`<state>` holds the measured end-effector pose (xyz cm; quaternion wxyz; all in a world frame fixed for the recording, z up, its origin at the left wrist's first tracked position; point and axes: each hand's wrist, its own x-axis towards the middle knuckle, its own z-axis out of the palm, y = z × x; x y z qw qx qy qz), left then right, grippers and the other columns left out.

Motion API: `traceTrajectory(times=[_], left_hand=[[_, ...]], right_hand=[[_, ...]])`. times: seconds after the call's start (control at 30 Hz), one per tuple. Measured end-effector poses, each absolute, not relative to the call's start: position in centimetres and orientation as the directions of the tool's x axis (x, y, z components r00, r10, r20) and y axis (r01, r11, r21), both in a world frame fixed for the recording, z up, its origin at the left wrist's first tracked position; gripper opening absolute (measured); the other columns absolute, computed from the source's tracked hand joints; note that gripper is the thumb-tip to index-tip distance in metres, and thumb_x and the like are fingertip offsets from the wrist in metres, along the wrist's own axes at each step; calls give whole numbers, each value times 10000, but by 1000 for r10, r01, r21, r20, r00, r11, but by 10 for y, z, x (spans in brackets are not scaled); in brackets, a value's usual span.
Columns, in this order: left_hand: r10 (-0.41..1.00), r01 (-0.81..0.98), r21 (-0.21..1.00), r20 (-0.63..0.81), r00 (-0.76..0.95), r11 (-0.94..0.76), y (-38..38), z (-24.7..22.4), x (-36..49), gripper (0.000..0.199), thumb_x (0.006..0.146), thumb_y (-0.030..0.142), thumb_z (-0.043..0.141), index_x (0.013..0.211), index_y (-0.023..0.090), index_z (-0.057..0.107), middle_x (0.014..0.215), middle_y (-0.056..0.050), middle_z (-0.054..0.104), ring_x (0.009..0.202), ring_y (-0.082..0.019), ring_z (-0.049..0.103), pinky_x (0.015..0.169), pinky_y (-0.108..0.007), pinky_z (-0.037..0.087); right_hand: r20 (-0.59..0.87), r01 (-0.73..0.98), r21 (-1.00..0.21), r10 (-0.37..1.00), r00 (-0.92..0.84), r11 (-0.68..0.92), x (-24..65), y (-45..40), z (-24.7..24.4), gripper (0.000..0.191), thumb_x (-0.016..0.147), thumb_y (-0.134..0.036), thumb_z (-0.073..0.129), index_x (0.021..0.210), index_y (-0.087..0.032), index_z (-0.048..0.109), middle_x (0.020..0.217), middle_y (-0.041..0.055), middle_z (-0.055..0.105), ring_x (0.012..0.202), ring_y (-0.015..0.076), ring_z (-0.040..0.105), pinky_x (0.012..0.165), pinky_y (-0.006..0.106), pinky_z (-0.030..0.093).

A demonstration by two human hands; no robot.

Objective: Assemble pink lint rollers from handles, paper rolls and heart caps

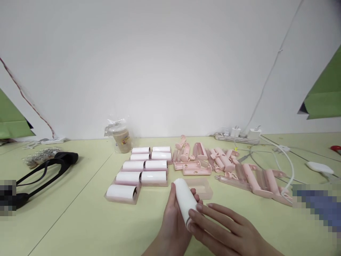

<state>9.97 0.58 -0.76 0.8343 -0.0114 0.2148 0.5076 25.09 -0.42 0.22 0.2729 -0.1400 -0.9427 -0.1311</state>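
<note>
A white roll (185,202) is held at a tilt above the front of the table. My left hand (173,222) wraps round it from the left and below, thumb along its side. The fingertips of my right hand (223,227) press on the lower right side of the same roll. Just behind the hands lies an open pinkish clear tray (204,188). To the left, several white rolls (121,191) lie in pairs in pink clear trays, with a single one at the front.
Pink plastic handle parts (197,171) are heaped behind and to the right. White cables and a power strip (237,138) stand at the back right. A bagged cup (122,140) is at the back left, black straps (53,167) at the far left.
</note>
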Motion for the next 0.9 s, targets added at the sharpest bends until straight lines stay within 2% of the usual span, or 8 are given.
traceTrajectory(times=[0.13,0.23,0.37,0.47,0.57,0.67,0.77,0.9], left_hand=[[794,-809,115,-311,522,576,5,-9,98,498,797,542,450,758,66,588,602,-57,573,541,-115,576,529,-178,437],[759,-774,76,-278,589,629,4,-6,96,524,780,559,462,801,57,609,601,-71,585,524,-111,574,505,-164,431],[695,-732,78,-396,600,677,5,1,91,544,776,563,457,870,52,617,566,-74,580,456,-102,544,438,-159,412],[718,-779,100,-475,509,619,11,-1,84,520,791,560,420,738,69,583,481,-22,513,379,-77,483,360,-146,360],[786,-845,57,-406,467,532,19,-7,74,450,787,548,433,717,111,514,540,-2,527,396,-57,476,351,-135,339],[806,-839,35,-299,510,544,25,-9,68,406,730,525,541,726,124,472,589,11,530,430,-40,478,369,-119,333],[813,-851,38,-323,485,523,24,-4,69,450,760,569,477,710,121,473,533,28,485,403,-34,454,361,-116,327],[787,-855,16,-400,470,519,23,0,73,570,794,644,310,669,115,481,490,17,484,370,-50,469,339,-136,341]], right_hand=[[612,356,253,136,-779,900,249,0,-4,381,876,-222,436,1257,-224,455,1116,17,601,1146,189,462,1047,329,267],[612,316,253,102,-784,914,243,0,0,378,868,-259,472,1245,-247,464,1082,18,617,1086,188,518,1032,330,282],[557,242,19,190,-808,970,237,-6,13,512,830,-224,546,1304,-304,372,1084,5,617,997,166,585,962,260,370],[532,157,-218,252,-808,963,236,2,21,455,801,-285,578,1237,-335,462,1197,20,562,1075,188,531,934,270,408],[590,374,-340,505,-630,863,237,37,25,294,875,-303,407,1119,-256,564,1190,88,519,1053,188,520,848,301,463],[421,671,-233,695,-583,704,239,92,25,257,856,-235,394,948,-226,634,936,81,576,928,212,531,782,370,450],[349,704,-171,711,-611,689,240,133,15,57,651,-223,631,691,-207,668,873,98,560,918,308,496,768,475,396],[301,670,-149,678,-670,728,240,148,-4,59,571,-149,631,543,-201,625,815,98,571,805,302,523,699,456,396]])
